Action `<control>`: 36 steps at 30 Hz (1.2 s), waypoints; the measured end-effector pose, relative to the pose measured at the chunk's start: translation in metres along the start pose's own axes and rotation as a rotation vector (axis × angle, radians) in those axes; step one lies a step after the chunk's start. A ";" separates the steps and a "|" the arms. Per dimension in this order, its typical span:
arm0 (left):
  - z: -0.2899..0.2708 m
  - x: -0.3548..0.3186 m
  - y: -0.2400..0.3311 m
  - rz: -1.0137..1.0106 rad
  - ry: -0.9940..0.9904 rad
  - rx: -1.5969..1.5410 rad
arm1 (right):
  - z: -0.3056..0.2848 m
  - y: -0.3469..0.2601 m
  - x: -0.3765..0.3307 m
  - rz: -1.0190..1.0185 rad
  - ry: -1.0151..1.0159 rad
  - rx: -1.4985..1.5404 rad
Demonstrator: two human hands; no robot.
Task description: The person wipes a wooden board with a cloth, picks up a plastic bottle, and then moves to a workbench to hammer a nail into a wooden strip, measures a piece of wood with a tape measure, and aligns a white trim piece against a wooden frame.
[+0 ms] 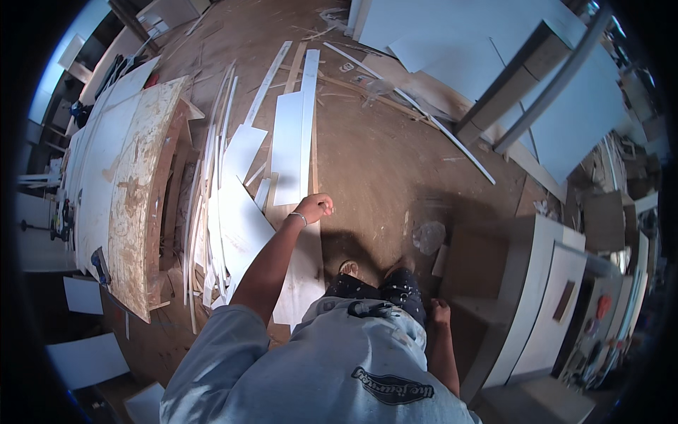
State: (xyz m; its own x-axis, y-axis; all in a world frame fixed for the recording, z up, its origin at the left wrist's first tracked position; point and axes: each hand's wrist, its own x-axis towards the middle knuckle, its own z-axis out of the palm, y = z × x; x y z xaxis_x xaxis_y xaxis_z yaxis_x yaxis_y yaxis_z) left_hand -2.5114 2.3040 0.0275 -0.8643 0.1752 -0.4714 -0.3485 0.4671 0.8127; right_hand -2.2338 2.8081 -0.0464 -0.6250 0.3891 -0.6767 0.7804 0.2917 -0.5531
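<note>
"Head view: where was the left hand (315,208)?"

"Out in front of the body, above the near end of a white board (287,152), just to its right. Whether it touched anything, I could not tell."

"Was it clenched?"

"Its fingers were curled in loosely. If something small sat inside them, I could not tell. A bracelet (299,217) circled that wrist."

"And the right hand (441,311)?"

"It hung low by the right thigh, between the leg and an open cabinet (537,297). Its fingers looked bent, but I could not tell whether they gripped anything."

"What lay about the white board?"

"A narrow strip (311,106) ran along its right side toward the far end. A wide panel (236,230) lay to the left, and a pale plank (296,300) stretched nearer, toward the legs. All of them were on the brown floor (374,155)."

"Further left?"

"A worn bench (131,198), with a blue tool (101,266) at its near end."

"To the right?"

"A clear bag (429,237) lay on the floor near the cabinet, and a post (512,81) stood farther off."
</note>
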 end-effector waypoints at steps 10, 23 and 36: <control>0.045 0.045 -0.113 -0.223 -0.053 -0.113 | -0.031 -0.126 0.272 -0.353 -0.527 -0.491; -0.040 0.298 0.059 -0.401 0.411 -0.388 | -0.042 -0.678 0.566 -0.160 -0.295 0.018; -0.352 0.538 0.029 -0.699 0.396 -0.589 | 0.205 -0.898 0.654 -0.266 -0.662 -0.440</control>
State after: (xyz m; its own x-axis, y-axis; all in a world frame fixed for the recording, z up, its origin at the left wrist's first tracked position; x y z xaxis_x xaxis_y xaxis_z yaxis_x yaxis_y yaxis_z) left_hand -3.1140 2.1066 -0.0818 -0.4173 -0.3267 -0.8480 -0.8572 -0.1683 0.4867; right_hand -3.3471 2.6215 -0.0923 -0.5631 -0.2945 -0.7722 0.4552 0.6694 -0.5872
